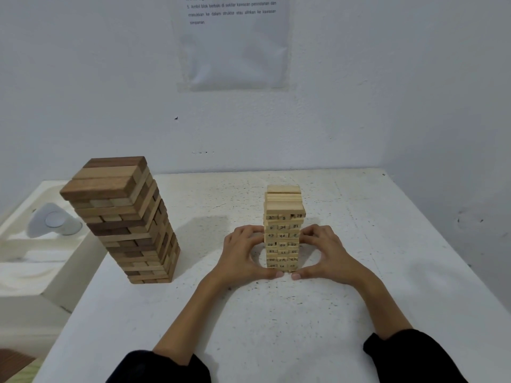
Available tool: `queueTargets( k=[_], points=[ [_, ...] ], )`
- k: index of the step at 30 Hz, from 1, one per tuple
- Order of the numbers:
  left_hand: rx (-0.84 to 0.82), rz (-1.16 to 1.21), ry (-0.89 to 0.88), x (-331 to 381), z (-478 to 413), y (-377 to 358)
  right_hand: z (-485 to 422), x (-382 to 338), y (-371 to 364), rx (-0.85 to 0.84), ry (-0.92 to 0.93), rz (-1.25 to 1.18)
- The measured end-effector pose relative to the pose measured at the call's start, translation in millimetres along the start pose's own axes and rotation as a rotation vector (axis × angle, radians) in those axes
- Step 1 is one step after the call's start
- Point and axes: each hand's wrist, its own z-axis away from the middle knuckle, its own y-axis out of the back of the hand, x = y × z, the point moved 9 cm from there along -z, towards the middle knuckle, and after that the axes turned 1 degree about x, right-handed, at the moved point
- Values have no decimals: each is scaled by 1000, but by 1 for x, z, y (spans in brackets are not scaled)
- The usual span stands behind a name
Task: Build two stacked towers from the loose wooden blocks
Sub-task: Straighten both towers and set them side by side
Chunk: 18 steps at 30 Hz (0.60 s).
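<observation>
- Cupping the pale tower (282, 230) near the middle of the white table (387, 244), the left hand (244, 252) and right hand (322, 251) curl their fingers against its two sides, thumbs almost meeting at the foot of its front face.
- A taller tower of brown blocks (121, 219) stands well apart to the left, untouched.
- No loose blocks show on the table, so both stacks appear built; what seems left is squaring the pale tower, whose top layers sit slightly uneven.
- Printed numbers mark the pale block ends, among them 5, 34, 43, 44 and 14.
- A sheet (232, 42) on the wall carries partly legible print: "5. Ambil blok berbaki di sekitar kawasan…"
</observation>
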Motion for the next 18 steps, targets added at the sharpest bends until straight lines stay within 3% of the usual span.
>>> queueTargets(
  k=[8, 12, 18],
  points=[
    [-19, 17, 1, 0, 2, 1, 2, 2, 2, 7, -3, -25],
    [-46, 157, 25, -7, 3, 4, 4, 5, 3, 6, -3, -55],
    [33, 217, 29, -8, 3, 7, 4, 2, 6, 56, 4, -54]
  ],
)
